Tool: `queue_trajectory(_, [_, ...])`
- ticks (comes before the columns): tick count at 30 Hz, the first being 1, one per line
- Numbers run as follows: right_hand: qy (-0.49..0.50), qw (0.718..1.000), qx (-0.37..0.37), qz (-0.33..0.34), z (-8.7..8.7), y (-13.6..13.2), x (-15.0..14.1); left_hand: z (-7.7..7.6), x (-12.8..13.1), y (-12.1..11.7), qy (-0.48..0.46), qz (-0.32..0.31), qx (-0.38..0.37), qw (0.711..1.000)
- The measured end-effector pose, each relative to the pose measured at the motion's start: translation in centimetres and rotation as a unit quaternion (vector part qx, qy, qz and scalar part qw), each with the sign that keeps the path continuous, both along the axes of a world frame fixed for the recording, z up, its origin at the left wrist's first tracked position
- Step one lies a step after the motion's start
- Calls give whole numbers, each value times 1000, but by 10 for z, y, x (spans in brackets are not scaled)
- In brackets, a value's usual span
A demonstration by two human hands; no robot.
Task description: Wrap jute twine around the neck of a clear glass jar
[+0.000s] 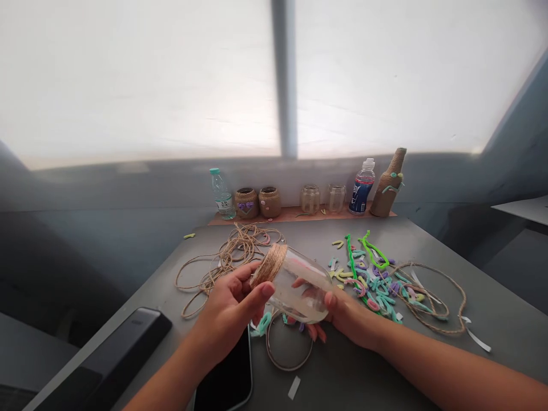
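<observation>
A clear glass jar (pixel 299 285) lies tilted between my two hands above the table, with brown twine (pixel 270 264) wound around its left end. My left hand (pixel 233 305) is closed around the twine-wrapped end, its thumb on the near side. At the other end, my right hand (pixel 342 314) grips the base, some of its fingers showing through the glass and below it. Behind my left hand lies a loose heap of twine (pixel 240 251). Below the jar rests a ring-shaped loop (pixel 290 368), partly hidden by the jar and my fingers.
Pipe-cleaner pieces (pixel 377 279) and a twine loop (pixel 464 297) lie at right. A phone (pixel 226 377) and a black device (pixel 115 348) sit at left. Along the back stand wrapped jars (pixel 269 204), glass jars (pixel 310 200), plastic bottles (pixel 362 191) and a twine-wrapped bottle (pixel 385 194).
</observation>
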State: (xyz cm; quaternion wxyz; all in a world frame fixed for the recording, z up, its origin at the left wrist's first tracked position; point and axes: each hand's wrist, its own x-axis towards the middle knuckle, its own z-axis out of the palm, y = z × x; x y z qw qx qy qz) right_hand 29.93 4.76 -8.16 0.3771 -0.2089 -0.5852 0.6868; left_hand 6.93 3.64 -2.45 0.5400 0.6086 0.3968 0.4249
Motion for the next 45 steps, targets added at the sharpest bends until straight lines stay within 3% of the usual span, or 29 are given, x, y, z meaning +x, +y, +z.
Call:
queue_trajectory(5, [-1, 999, 18, -34, -1, -2, 0, 1, 1, 0, 5, 18, -14, 1000])
queue_trajectory(20, [9, 999, -11, 34, -10, 6, 4, 3, 3, -4, -21, -2, -38, 999])
queue_trajectory(26, [-8, 1000, -2, 5, -7, 3, 1, 1, 0, -3, -28, 16, -11, 999])
queue_trajectory(33, [-5, 1000, 0, -27, -12, 3, 1, -1, 3, -1, -20, 51, -40, 998])
queue_trajectory(45, [4, 999, -29, 16, -11, 7, 1, 0, 5, -1, -35, 11, -33, 999])
